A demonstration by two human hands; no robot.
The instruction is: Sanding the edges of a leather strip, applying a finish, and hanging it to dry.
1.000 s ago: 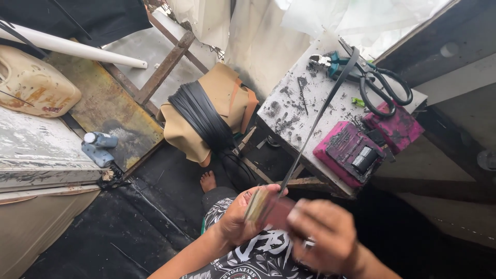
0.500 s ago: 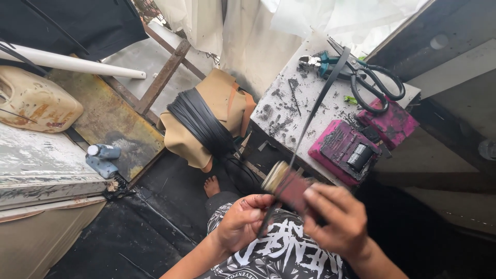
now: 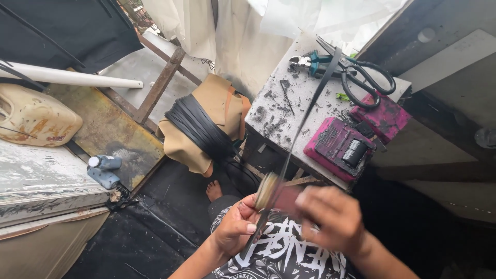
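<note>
Long thin black strip [image 3: 305,116] runs from stained white work surface [image 3: 268,111] down to both hands. Left hand [image 3: 235,230] fingers closed round strip and small pale round pad [image 3: 266,190]. Right hand [image 3: 330,219] motion-blurred, fingers curled on reddish block; exact grip unclear. Strip looks light, flexible, likely slippery; best pinched near lower end. Black-handled scissors [image 3: 364,77] and pink box [image 3: 338,147] lie on surface.

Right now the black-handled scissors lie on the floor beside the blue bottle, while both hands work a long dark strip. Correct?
Not quite. The head view shows the black-handled scissors lying on the stained white table, beside the teal pliers, not on the floor. The rest holds: the left hand and right hand work the long dark strip.
</note>
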